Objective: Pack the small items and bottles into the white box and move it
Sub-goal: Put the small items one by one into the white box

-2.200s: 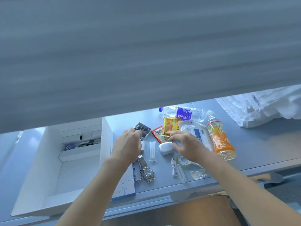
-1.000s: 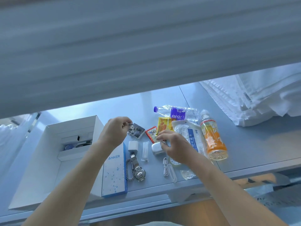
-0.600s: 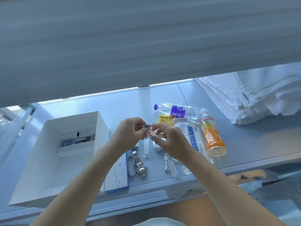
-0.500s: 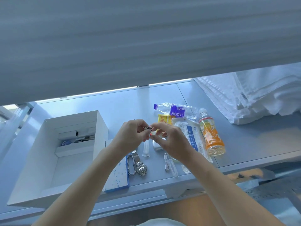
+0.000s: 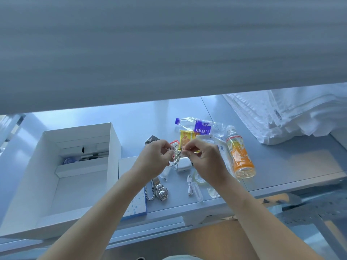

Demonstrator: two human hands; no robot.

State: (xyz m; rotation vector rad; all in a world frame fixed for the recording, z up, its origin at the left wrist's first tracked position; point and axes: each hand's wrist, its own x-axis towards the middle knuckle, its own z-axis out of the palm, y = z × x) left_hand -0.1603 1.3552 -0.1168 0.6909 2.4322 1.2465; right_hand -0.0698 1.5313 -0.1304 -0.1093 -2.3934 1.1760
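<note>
Having left the table, both the left hand (image 5: 157, 158) and right hand (image 5: 203, 160) are now pinching a beaded bracelet (image 5: 175, 158) aloft between them, readying it for the white box (image 5: 114, 145).

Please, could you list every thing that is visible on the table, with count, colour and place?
white box: 1, white, left, open
water bottle: 1, clear, purple label, far, lying
orange drink bottle: 1, right, lying
wristwatch: 1, silver, near edge
earbud case: 1, white, under hands
yellow packet: 1, beside water bottle
white cloth: 1 pile, far right
beaded bracelet: 1, silvery, between hands
left hand: pinches bracelet
right hand: pinches bracelet
</note>
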